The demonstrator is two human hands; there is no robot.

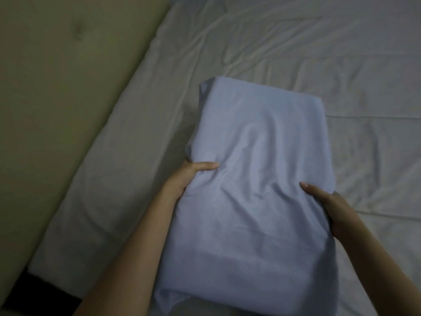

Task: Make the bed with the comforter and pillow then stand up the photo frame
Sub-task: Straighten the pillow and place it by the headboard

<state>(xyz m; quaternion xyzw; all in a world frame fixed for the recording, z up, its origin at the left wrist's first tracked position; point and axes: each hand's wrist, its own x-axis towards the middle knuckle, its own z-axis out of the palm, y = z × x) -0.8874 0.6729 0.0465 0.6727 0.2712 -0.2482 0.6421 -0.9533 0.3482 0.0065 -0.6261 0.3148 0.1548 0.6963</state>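
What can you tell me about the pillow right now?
The pillow is a long rectangle in a pale blue, soft, creased cloth case, with loose cloth bunched at its near end. It lies lengthwise away from the person over the wrinkled white sheet. The left hand grips its left edge and the right hand its right edge, thumbs on top.

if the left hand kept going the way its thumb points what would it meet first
The pillow itself: the left hand already grips its left edge, thumb lying across the top and pointing toward the right hand. Nothing else lies between them, though depth is hard to judge.
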